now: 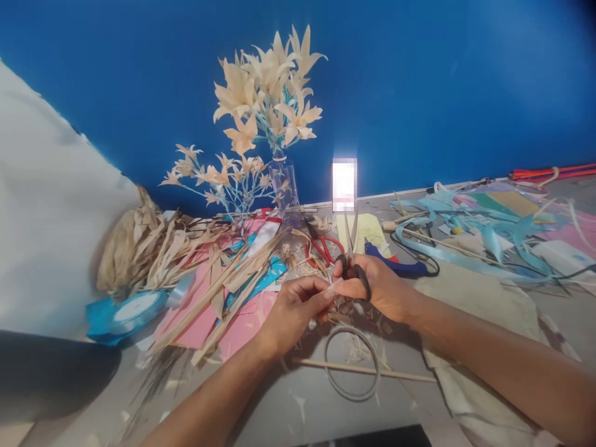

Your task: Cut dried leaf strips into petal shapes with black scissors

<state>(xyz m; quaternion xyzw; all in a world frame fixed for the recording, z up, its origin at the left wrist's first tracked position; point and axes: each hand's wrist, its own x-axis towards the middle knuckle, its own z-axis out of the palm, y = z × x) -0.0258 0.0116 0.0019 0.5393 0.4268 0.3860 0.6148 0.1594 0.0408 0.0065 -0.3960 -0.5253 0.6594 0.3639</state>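
Note:
My right hand [379,287] grips black-handled scissors [352,248], their blades pointing up and away. My left hand [292,310] pinches a small pale strip of dried husk [333,289] at its fingertips, right against the right hand. Both hands hover just above the grey table [279,403], over a wire ring [352,362] and a thin wooden stick [367,370].
Behind stand a clear bottle [284,186] of cream husk flowers [267,87] and a smaller flower spray [218,177]. Dried husks [149,245], pink paper [200,304] and a blue ribbon spool [133,308] lie left. Red-handled scissors [323,246], a blue glue gun [400,266] and blue ribbons [488,239] lie right.

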